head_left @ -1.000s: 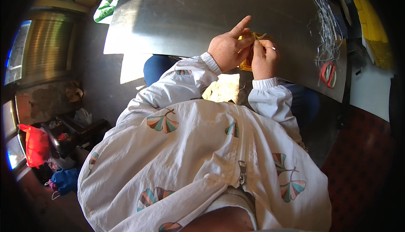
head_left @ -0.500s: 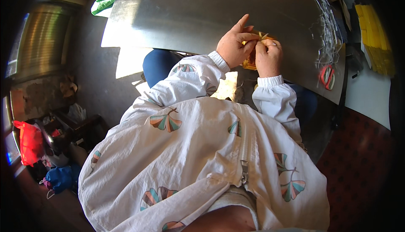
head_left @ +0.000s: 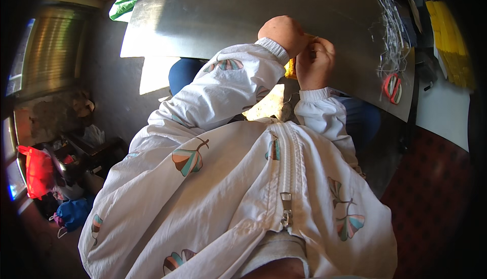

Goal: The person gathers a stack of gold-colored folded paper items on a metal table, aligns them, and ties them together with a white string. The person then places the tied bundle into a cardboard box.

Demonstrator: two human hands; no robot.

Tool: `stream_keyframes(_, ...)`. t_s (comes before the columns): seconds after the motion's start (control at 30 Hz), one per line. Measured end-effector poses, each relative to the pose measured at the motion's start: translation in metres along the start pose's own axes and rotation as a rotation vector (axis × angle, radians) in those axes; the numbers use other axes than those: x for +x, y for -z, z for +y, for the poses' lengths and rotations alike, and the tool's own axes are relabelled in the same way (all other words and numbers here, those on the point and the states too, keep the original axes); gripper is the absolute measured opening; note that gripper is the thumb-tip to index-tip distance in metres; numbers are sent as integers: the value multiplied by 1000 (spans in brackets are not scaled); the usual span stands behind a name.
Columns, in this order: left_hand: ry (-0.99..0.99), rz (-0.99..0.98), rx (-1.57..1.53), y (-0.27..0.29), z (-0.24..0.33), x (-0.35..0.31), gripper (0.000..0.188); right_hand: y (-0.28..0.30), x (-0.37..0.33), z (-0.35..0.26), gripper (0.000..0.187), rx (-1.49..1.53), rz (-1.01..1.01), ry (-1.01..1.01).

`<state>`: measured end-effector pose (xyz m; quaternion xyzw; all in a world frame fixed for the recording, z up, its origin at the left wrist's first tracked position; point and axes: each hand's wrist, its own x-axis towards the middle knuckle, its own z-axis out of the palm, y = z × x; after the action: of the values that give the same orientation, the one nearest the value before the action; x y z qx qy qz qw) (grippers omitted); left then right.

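My left hand (head_left: 283, 31) is bent over at the wrist, its back toward me, and its fingers are hidden beyond it. Beside it, my right hand (head_left: 313, 66) has its fingers curled in, with the tips meeting the left hand. A shiny golden-yellow thing (head_left: 290, 69) shows in a narrow strip between the hands; most of it is covered, so its kind is unclear. Both hands are at the near edge of a grey metal table (head_left: 218, 15).
Red-handled scissors (head_left: 392, 88) lie at the table's right side below a bunch of clear strips (head_left: 393, 35). Farther right, a yellow bundle (head_left: 449, 41) rests on a white surface (head_left: 446, 112). A green bag (head_left: 127, 0) is at the far left corner. Red (head_left: 38, 172) and blue bags (head_left: 73, 213) are at left.
My left hand has turned over at the wrist, hiding its fingers and most of the golden-yellow thing. The right hand has shifted slightly left, and my left forearm has swung right.
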<state>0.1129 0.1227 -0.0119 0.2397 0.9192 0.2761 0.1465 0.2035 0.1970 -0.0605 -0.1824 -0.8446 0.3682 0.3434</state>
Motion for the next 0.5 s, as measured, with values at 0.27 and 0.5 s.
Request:
stream_keyframes(0.27, 63, -61, 94, 5, 8, 1, 25, -1, -1, -6, 9, 11, 23, 32)
stream_keyframes(0.5, 79, -14, 52, 5, 7, -3, 24, -1, 4, -6, 6, 83, 30, 100)
